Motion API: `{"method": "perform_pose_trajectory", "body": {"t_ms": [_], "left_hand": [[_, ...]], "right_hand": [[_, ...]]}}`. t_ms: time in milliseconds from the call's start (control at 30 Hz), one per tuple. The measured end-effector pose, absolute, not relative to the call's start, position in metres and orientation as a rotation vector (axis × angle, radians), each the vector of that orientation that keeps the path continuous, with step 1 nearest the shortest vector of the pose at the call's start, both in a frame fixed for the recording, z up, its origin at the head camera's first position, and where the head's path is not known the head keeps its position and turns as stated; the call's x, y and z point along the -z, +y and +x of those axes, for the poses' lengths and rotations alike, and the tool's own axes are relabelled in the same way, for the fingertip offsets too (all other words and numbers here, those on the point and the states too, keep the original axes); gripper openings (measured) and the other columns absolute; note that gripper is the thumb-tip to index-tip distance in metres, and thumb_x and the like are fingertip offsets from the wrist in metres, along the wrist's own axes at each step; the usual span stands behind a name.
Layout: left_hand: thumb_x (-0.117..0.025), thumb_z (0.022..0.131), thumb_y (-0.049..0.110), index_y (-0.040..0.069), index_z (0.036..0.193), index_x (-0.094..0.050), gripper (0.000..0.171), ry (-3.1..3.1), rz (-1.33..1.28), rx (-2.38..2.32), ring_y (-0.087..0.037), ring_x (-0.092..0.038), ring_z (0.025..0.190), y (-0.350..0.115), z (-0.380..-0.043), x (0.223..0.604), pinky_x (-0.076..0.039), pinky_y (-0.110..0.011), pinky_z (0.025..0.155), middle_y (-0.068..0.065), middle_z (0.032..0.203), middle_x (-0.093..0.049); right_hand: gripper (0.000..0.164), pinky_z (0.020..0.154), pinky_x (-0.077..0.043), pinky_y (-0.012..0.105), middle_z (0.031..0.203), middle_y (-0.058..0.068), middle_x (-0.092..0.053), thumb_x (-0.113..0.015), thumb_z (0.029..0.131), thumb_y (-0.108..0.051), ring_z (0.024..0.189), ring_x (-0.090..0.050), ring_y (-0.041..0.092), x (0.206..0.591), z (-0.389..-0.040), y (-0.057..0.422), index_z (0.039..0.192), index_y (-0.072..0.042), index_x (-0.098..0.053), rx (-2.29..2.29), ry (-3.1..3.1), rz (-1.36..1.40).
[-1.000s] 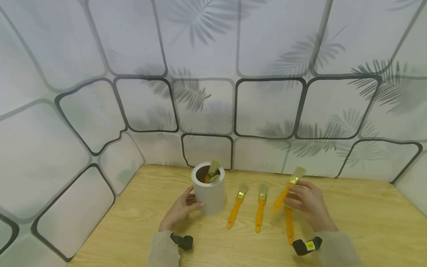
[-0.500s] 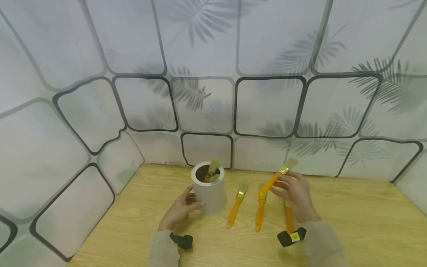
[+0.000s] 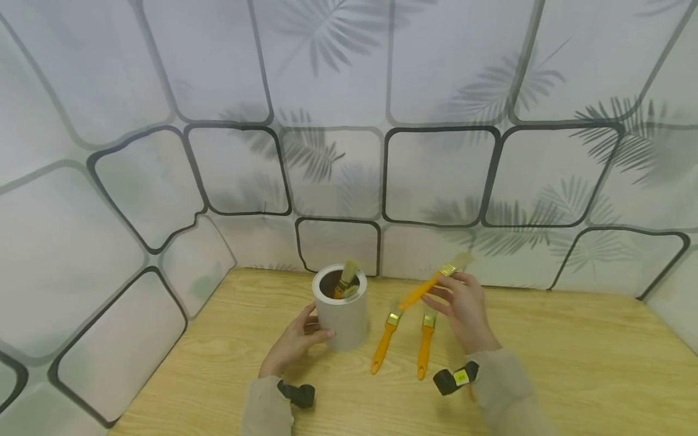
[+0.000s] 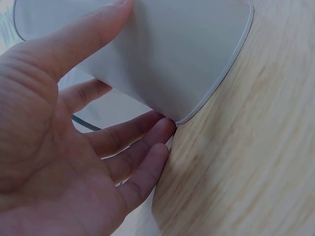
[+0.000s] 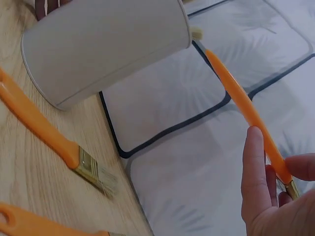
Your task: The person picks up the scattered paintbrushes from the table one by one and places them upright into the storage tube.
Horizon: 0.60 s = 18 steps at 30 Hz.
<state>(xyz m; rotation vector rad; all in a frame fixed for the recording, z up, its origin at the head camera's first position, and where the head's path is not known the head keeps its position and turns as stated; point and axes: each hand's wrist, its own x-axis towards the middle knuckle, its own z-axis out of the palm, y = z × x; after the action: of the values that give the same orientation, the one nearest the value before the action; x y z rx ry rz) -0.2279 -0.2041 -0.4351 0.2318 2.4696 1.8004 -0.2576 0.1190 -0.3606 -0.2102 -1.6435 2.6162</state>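
Observation:
My left hand [image 3: 297,339] holds the side of an upright light-grey can [image 3: 343,327], thumb in front and fingers around the far side. In the left wrist view the fingertips touch near the can's [image 4: 162,54] lower edge. A paintbrush [image 3: 346,280] pokes its bristles above the rim, with another bristle tip beside it. To the right, my right hand [image 3: 463,309] pinches a paintbrush [image 3: 422,292] near its metal ferrule, in the air. Its orange handle [image 5: 236,96] slants toward the can, bristles pointing away.
Two more paintbrushes, one nearer the can [image 3: 385,339] and one farther right [image 3: 425,348], lie on the wooden table [image 3: 589,363], bristles toward the wall. Another orange handle [image 3: 472,392] is mostly hidden under the right forearm. A patterned wall covering [image 3: 431,175] rises behind.
My right hand has moved left with the paintbrush, from above the rightmost brush to over the other two, and the handle tilts flatter. The left hand and can have stayed put.

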Motion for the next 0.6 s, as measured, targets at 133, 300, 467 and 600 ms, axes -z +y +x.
{"method": "perform_pose_trajectory", "body": {"t_ms": [133, 300, 467, 600], "left_hand": [[-0.078, 0.091, 0.014, -0.002, 0.157, -0.029, 0.083, 2.474, 0.229, -1.795, -0.046, -0.054, 0.125, -0.204, -0.228, 0.436, -0.044, -0.063, 0.101, -0.029, 0.138, -0.054], [-0.078, 0.091, 0.016, -0.001, 0.157, -0.029, 0.084, 2.464, 0.231, -1.797, -0.046, -0.054, 0.125, -0.205, -0.227, 0.436, -0.044, -0.063, 0.102, -0.029, 0.139, -0.053], [-0.078, 0.091, 0.015, -0.001, 0.157, -0.03, 0.084, 2.453, 0.22, -1.808, -0.045, -0.054, 0.125, -0.205, -0.227, 0.435, -0.043, -0.063, 0.101, -0.029, 0.139, -0.053], [-0.079, 0.09, 0.015, -0.001, 0.157, -0.031, 0.084, 2.455, 0.202, -1.813, -0.045, -0.054, 0.125, -0.205, -0.228, 0.434, -0.043, -0.064, 0.101, -0.027, 0.138, -0.055]], "right_hand": [[0.023, 0.086, -0.058, 0.038, 0.106, 0.005, -0.055, -0.052, 0.103, -0.001, 0.083, -0.067, 0.014, 0.359, -0.259, 0.11, 0.116, -0.007, -0.034, -2.631, -1.623, -0.201], [0.024, 0.088, -0.058, 0.04, 0.106, 0.006, -0.054, -0.053, 0.102, 0.0, 0.085, -0.066, 0.017, 0.356, -0.261, 0.099, 0.114, -0.007, -0.034, -2.66, -1.562, -0.178], [0.022, 0.087, -0.058, 0.04, 0.108, 0.009, -0.053, -0.052, 0.101, 0.002, 0.084, -0.067, 0.018, 0.35, -0.266, 0.088, 0.11, -0.006, -0.034, -2.67, -1.511, -0.152], [0.021, 0.084, -0.059, 0.041, 0.105, 0.01, -0.053, -0.051, 0.1, 0.004, 0.079, -0.068, 0.019, 0.347, -0.27, 0.078, 0.109, -0.005, -0.035, -2.681, -1.454, -0.134]]}}
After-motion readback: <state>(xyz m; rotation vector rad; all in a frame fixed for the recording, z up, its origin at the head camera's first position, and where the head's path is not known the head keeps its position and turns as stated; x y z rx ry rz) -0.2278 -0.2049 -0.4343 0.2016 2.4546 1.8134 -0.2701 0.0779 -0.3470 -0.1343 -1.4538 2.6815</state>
